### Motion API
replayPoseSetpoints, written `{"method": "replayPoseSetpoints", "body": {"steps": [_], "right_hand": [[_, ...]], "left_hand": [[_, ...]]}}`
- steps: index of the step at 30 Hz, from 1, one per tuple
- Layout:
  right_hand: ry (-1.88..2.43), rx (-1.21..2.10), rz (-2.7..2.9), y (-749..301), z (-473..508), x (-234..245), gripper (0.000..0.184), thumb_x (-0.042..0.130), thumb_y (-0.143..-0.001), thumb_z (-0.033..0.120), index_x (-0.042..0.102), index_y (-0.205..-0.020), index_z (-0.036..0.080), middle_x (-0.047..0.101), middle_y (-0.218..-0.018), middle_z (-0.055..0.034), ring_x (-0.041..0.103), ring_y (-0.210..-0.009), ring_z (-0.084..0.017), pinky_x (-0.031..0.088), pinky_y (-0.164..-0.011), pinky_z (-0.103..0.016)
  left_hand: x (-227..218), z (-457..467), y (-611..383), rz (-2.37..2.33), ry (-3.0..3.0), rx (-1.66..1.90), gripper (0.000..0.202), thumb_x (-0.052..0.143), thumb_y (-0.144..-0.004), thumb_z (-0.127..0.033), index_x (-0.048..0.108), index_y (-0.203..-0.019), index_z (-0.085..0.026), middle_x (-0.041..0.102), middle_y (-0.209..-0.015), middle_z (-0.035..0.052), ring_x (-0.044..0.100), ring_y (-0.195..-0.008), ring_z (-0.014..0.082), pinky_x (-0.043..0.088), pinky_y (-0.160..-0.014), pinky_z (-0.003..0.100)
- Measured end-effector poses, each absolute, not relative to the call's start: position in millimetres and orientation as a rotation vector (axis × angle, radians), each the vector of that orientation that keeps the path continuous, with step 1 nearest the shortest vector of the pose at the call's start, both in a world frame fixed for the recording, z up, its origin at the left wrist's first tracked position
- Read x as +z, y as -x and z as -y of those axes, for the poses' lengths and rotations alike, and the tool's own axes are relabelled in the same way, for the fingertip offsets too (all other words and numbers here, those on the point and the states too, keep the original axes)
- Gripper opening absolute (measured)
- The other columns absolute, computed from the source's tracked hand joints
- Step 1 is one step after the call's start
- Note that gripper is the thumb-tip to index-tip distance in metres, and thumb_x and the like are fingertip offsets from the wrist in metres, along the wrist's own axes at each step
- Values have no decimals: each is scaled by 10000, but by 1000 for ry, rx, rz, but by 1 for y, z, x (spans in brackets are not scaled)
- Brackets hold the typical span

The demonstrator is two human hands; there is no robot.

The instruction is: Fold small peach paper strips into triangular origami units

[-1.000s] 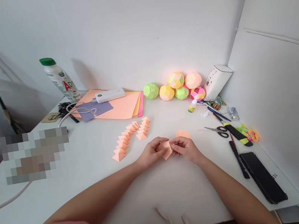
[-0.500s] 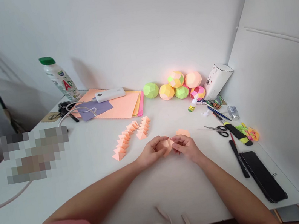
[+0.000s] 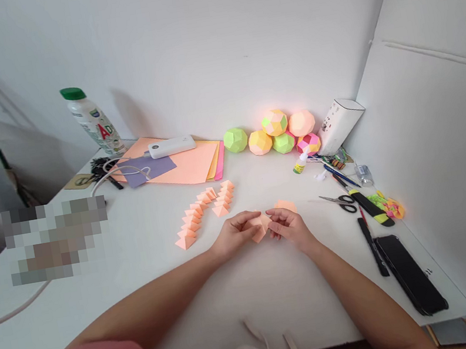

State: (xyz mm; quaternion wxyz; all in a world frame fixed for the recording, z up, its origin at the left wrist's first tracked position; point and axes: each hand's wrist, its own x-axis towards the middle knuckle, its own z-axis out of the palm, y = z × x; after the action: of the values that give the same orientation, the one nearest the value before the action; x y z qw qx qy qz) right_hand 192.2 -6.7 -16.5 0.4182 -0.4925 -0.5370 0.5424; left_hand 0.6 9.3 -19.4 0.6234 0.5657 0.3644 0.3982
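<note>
1. The paper (image 3: 260, 230), a small peach piece with a crease, is between the two hands, near the middle of the table (image 3: 244, 292).
2. The left hand (image 3: 238, 235) grips its left part, thumb on the near face; the right hand (image 3: 289, 228) pinches its right edge between thumb and fingers. Whether the hands rest on the tabletop, I cannot tell.
3. The step in hand looks like folding or creasing; the next move, I judge, calls for a steady left hold and light, exact right fingertips.
4. Peach squares (image 3: 286, 206) lie just beyond the right hand. Two rows of folded pieces (image 3: 192, 224) stand beyond the left hand, near it.
5. Sideways room on the right runs to the scissors (image 3: 345, 201), apart from the hand. The table's front edge is well apart from both hands, leaving working room nearer the body.
</note>
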Motion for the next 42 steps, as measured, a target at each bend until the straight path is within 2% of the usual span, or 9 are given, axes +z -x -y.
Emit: {"method": "replayPoseSetpoints", "body": {"steps": [2,5,8,12,19,27,35,39,42], "right_hand": [[1271,1374,1378,-192,7,-16,366,684,-689,366,603,-993,179,606,-712,-1,595,-575,-121,458,-491,-236],[1321,1373,1435,-191,8,-14,261,676,-697,376,626,-845,167,600,-647,3,578,-582,-121,460,-517,-240],[1313,1357,1453,-190,9,-11,218,654,-718,380,623,-751,167,582,-597,10,547,-556,-110,438,-511,-231],[1301,1356,1427,-188,10,-7,222,651,-719,389,613,-721,170,570,-574,14,531,-540,-110,423,-505,-232],[1267,1316,1411,-188,12,-9,242,639,-729,409,604,-747,171,583,-583,6,539,-534,-116,442,-513,-244],[1201,1245,1433,-188,12,-14,226,636,-740,391,584,-736,171,567,-574,15,525,-515,-108,455,-516,-243],[1176,1217,1376,-187,13,-14,195,670,-722,330,541,-756,186,565,-610,28,538,-512,-102,449,-500,-233],[1170,1225,1360,-188,12,-18,225,679,-714,322,582,-868,190,585,-642,22,554,-511,-106,466,-497,-239],[1161,1220,1383,-188,11,-19,206,672,-721,327,627,-855,177,589,-616,13,546,-504,-106,482,-512,-249]], "left_hand": [[-20,-9,-1,-799,-1277,917,359,655,-711,-346,635,-1056,-251,609,-933,37,557,-880,183,469,-743,310],[-21,-9,-1,-781,-1278,918,354,658,-712,-345,634,-1053,-254,594,-997,39,554,-925,187,461,-788,314],[-23,-9,-1,-813,-1317,900,352,658,-713,-342,632,-1051,-248,585,-972,37,549,-931,191,455,-808,320],[-22,-9,-1,-851,-1295,867,375,663,-705,-362,620,-1055,-233,588,-935,34,561,-899,194,465,-784,327],[-18,-7,-1,-881,-1234,752,457,657,-707,-414,591,-1105,-200,648,-929,54,588,-840,200,478,-710,312],[-9,-3,-1,-861,-1338,731,393,580,-752,-466,648,-996,-165,663,-866,53,589,-777,186,468,-651,272],[-9,-4,-1,-855,-1331,714,358,565,-765,-452,656,-940,-154,587,-696,21,518,-617,127,422,-549,230],[-11,-4,0,-823,-1345,710,363,550,-778,-460,656,-926,-146,554,-643,10,488,-563,110,397,-513,221],[-12,-5,0,-832,-1362,708,370,545,-778,-470,660,-913,-145,549,-626,7,483,-546,108,388,-500,220]]}}
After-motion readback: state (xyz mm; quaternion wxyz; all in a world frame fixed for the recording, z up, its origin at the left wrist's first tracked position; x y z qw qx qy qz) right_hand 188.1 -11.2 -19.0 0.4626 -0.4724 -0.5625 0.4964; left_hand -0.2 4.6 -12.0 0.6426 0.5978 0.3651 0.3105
